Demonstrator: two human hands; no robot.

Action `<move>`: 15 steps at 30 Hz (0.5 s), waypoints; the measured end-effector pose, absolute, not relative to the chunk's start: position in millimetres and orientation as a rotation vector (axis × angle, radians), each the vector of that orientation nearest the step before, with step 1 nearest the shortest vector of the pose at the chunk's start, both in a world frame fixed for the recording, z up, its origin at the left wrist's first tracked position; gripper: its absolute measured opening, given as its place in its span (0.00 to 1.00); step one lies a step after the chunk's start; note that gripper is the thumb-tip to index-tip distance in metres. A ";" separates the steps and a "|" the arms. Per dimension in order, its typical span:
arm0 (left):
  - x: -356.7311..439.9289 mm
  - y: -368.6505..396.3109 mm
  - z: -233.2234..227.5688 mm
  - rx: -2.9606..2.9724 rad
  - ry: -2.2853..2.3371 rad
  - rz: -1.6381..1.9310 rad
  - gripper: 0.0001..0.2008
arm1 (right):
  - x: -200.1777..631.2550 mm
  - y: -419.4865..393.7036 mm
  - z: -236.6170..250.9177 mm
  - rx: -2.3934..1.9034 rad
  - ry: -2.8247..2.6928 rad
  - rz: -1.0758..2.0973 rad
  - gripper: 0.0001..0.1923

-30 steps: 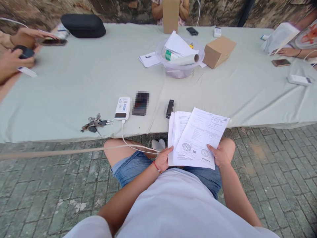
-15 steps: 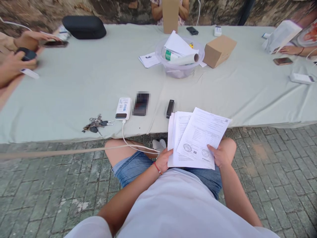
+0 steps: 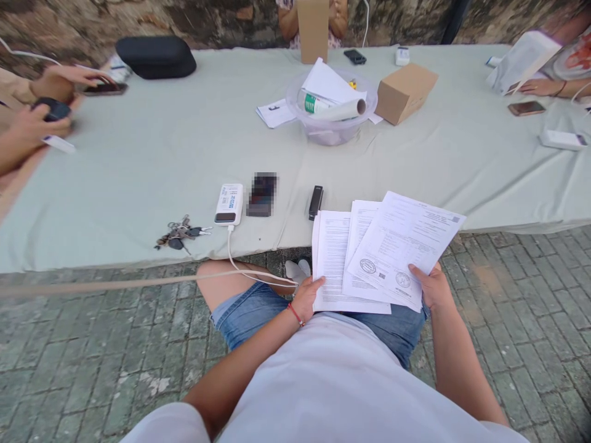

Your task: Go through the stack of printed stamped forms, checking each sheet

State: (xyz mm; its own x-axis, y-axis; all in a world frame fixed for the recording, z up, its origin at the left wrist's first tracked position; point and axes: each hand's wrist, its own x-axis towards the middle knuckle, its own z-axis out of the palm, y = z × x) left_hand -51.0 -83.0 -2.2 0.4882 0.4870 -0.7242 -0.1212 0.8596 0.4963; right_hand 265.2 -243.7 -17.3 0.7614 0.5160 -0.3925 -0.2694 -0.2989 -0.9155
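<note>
- We see the left hand (image 3: 308, 296) at the lower left edge of a stack of printed sheets (image 3: 333, 261); its fingers are clamped on that edge, thumb on top.
- The right hand (image 3: 433, 288) grips a top sheet (image 3: 406, 246) bearing two round stamps, its fingers closed on the lower right corner, thumb over the paper.
- The top sheet lies fanned out to the right of the stack, tilted, overlapping a second sheet beneath it.
- All the papers sit above our lap, their upper edges reaching over the near edge of the worktop (image 3: 138, 178).
- Just beyond the left fingers, a small black device (image 3: 316, 202) lies on the cloth, near the stack's upper left corner.
- Further left of those fingers: a blurred dark phone (image 3: 261, 194), then a white power bank (image 3: 229, 203) with a cable (image 3: 240, 264) trailing off the edge toward the left hand.
- A bunch of keys (image 3: 181, 231) lies well to the left, near the worktop edge.
- Far ahead of both hands, a clear plastic bowl (image 3: 330, 123) holds rolled paper; a brown cardboard box (image 3: 405, 92) stands just right of it.
- A black case (image 3: 156, 56) sits at the far left corner.
- Other people's hands (image 3: 34, 120) hold phones at the left side; another person's hand (image 3: 535, 87) rests at the far right.
</note>
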 end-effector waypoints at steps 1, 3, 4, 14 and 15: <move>-50.1 -83.3 -0.6 0.402 0.996 0.381 0.28 | 265.4 -246.0 -14.2 -1.698 -0.214 0.791 0.28; -47.6 -83.9 2.1 0.402 0.981 0.382 0.28 | 259.9 -247.1 -9.0 -1.689 -0.214 0.866 0.27; -46.3 -84.2 3.0 0.406 0.971 0.384 0.29 | 254.9 -245.7 -7.2 -1.683 -0.205 0.914 0.27; -47.8 -85.5 -1.6 0.362 0.936 0.363 0.33 | 212.6 -219.5 -10.6 -1.586 -0.079 1.160 0.26; -48.0 -85.5 -1.7 0.349 0.922 0.355 0.33 | 212.5 -219.9 -11.2 -1.591 -0.069 1.147 0.26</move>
